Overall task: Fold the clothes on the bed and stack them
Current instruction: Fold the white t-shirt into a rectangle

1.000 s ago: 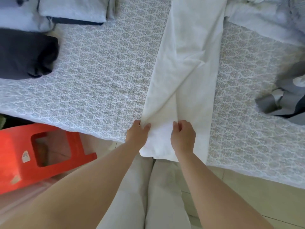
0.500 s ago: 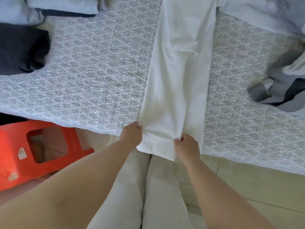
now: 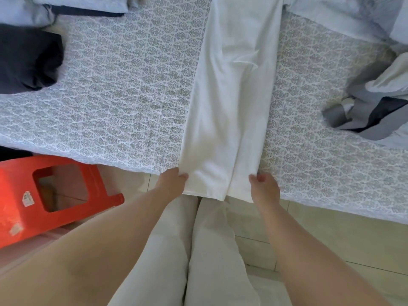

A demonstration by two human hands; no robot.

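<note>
A long white garment (image 3: 231, 111) lies stretched across the patterned bed (image 3: 123, 102), running from the far side to the near edge, where its end hangs slightly over. It has been narrowed into a strip, with a lengthwise fold line showing near its right side and a small crease across the middle. The cloth looks thin and soft, mostly smooth.

The left hand (image 3: 171, 180) pinches the near left corner of the strip, thumb on top. The right hand (image 3: 263, 186) pinches the near right corner, fingers curled round the edge. Holding both corners apart at the bed's edge likely keeps the fabric taut and its sides even, ready for a crosswise fold away from the person.

At the far left sit a folded dark garment (image 3: 28, 60) and a pale blue stack (image 3: 77, 3), probably placed there as finished pieces, well apart from the working area. At the right, a crumpled grey and white heap (image 3: 375, 107) seems to be waiting its turn. A red stool (image 3: 28, 195) stands on the floor beside the bed.
</note>
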